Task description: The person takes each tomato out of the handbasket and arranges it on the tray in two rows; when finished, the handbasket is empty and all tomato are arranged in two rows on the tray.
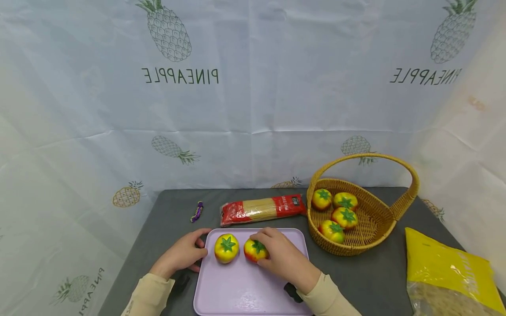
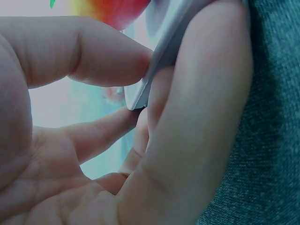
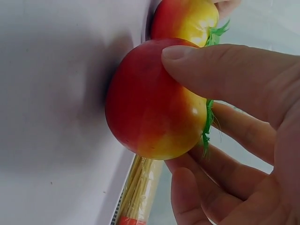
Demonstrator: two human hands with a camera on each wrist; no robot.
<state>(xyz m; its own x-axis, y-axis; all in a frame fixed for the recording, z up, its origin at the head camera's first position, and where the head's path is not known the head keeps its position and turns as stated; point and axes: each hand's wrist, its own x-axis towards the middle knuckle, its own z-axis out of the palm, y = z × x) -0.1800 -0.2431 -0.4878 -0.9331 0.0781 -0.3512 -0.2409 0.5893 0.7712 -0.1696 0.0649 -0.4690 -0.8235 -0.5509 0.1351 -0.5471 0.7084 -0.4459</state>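
A lilac tray (image 1: 249, 292) lies on the dark table with two artificial fruits on it, red and yellow with green leafy tops. My left hand (image 1: 182, 253) pinches the tray's left rim; in the left wrist view the thumb (image 2: 108, 56) presses one face and fingers curl behind the other. Over the tray, my right hand (image 1: 282, 256) holds the right-hand fruit (image 1: 253, 250) between thumb and fingers. In the right wrist view, that fruit (image 3: 150, 103) appears close to or touching the tray's surface. The second fruit (image 1: 226, 249) sits to its left, untouched.
A wicker basket (image 1: 377, 224) with a tall handle holds several similar fruits, right of the tray. Behind the tray lies a red-and-clear pack of noodles (image 1: 261, 210). A purple-wrapped candy (image 1: 196, 211) is at back left. A yellow bag (image 1: 446, 267) lies at far right.
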